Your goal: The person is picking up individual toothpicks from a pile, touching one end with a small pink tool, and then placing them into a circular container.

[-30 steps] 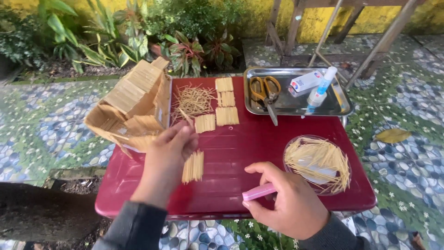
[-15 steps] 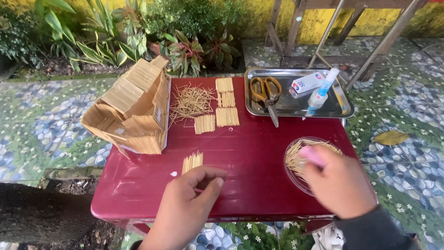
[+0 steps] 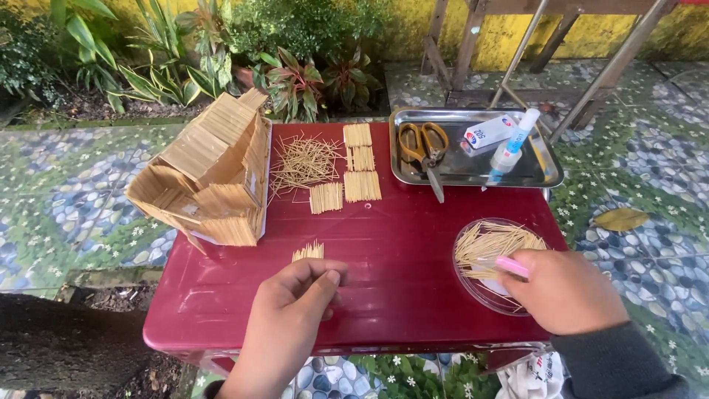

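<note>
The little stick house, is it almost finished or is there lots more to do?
Much looks built: the stick house has walls and a sloped roof, though part of its frame is open. Four flat stick panels lie ready beside a loose stick pile. Right now the left hand rests on a small panel, and the right hand holds a pink tool over a dish of sticks. Those panels aren't on yet.

On the table point(image 3: 413, 251), the stick house point(image 3: 210, 174) stands far left, the tray point(image 3: 546, 174) far right, the dish point(image 3: 473, 284) near right.
</note>
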